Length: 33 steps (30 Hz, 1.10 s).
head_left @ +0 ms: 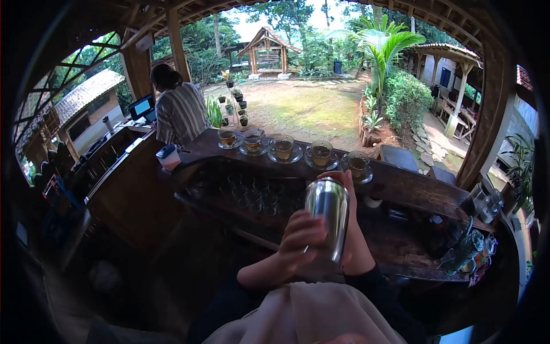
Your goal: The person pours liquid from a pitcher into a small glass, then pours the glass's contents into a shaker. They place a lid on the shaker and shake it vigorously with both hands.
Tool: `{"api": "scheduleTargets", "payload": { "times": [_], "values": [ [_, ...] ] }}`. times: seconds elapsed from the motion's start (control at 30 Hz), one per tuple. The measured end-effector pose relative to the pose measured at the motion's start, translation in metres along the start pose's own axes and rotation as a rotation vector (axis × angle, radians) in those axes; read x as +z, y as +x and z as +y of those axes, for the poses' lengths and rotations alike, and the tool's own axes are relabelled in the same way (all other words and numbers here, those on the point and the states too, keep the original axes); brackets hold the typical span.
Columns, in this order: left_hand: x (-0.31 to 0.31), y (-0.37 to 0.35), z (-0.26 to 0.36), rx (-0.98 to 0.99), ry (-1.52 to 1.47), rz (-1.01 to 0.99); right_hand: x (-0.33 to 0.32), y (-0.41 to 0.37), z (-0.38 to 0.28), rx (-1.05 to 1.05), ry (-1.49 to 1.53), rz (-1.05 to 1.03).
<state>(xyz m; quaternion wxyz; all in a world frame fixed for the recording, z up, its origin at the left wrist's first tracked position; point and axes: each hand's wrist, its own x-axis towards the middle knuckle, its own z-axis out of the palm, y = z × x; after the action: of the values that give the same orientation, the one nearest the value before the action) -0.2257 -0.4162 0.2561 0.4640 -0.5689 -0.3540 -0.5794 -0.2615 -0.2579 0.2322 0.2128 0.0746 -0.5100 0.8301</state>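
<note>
A shiny steel canister (327, 209) stands tilted in front of my chest, held between both hands. My left hand (301, 235) wraps its fingers round its near left side. My right hand (350, 198) grips the far right side, its fingers partly hidden behind the metal. Just beyond, several glass cups stand on clear saucers along the bar top, each with an amber drink; the nearest cup (357, 163) is right behind my right fingertips. Another glass cup (321, 153) stands to its left. The canister's contents are hidden.
A dark wooden counter (424, 192) runs across in front, with glasses (252, 192) on a lower shelf. A container with pink contents (168, 157) sits at left. A person in a striped shirt (182, 109) stands by a screen (141, 107). Jars (487, 203) are at right.
</note>
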Motion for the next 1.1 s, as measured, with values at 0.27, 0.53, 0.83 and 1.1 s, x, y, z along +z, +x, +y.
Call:
{"api": "scheduleTargets", "payload": {
  "times": [0.27, 0.53, 0.83, 1.1],
  "values": [
    [-0.010, -0.002, 0.043, 0.310, 0.181, 0.027, 0.069, -0.039, -0.047, -0.488, -0.167, -0.433],
    [-0.007, -0.035, -0.035, -0.223, 0.070, -0.071, -0.033, 0.001, 0.094, 0.292, 0.949, -0.368],
    [-0.029, 0.007, 0.045, 0.275, 0.124, 0.044, 0.081, -0.028, -0.030, -0.687, -0.287, -0.563],
    [-0.030, -0.011, -0.050, -0.024, -0.016, -0.149, 0.003, 0.001, 0.048, 0.006, 0.128, -0.122]
  ]
}}
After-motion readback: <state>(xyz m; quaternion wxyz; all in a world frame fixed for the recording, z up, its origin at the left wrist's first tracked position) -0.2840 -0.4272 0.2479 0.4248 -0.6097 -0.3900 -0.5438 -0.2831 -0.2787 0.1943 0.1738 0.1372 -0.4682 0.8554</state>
